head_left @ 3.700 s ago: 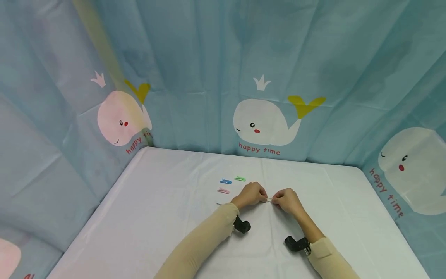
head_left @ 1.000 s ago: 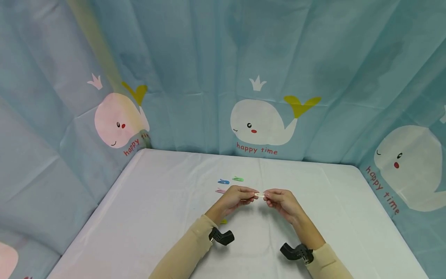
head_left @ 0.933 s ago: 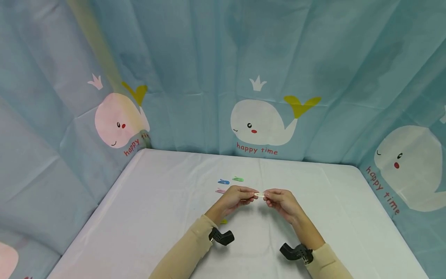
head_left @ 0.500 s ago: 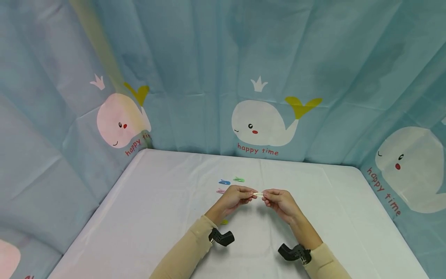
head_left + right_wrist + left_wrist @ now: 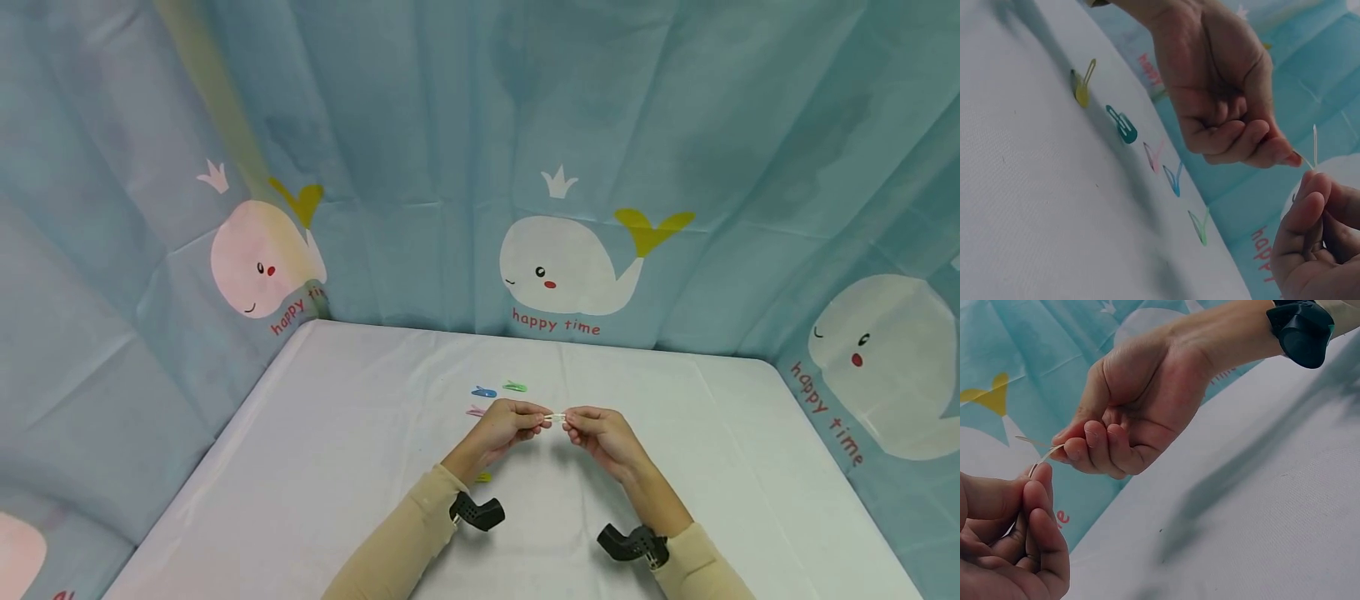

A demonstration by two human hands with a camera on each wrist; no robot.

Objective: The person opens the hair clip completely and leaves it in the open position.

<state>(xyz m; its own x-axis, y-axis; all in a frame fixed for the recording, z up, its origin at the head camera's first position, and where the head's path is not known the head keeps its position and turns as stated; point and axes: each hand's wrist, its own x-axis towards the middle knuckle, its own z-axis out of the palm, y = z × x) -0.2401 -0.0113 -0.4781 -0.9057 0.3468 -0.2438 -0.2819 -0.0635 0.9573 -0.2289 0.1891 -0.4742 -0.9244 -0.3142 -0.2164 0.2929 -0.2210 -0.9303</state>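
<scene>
A cream-white snap hair clip [image 5: 555, 417] is held above the table between both hands. My left hand [image 5: 504, 427] pinches one end with thumb and fingertips. My right hand [image 5: 604, 433] pinches the other end, its remaining fingers curled. In the right wrist view the hair clip [image 5: 1315, 147] has its thin arm sprung away from its frame, so it is unsnapped. The left wrist view shows the same spread, with the right hand [image 5: 1141, 403] beyond the left hand [image 5: 1007, 534]. Fingertips cover both ends of the clip.
Several more snap hair clips lie in a row on the white table [image 5: 360, 417]: green [image 5: 1199, 226], blue [image 5: 1173, 180], pink [image 5: 1153, 157], dark teal [image 5: 1124, 126] and yellow [image 5: 1081, 90]. All look unsnapped. A blue whale-print curtain [image 5: 420, 267] surrounds the table.
Since the earliest frame both hands have lifted off the table with the white clip and shifted slightly left, uncovering a yellow clip. Over the last second they have stayed nearly still.
</scene>
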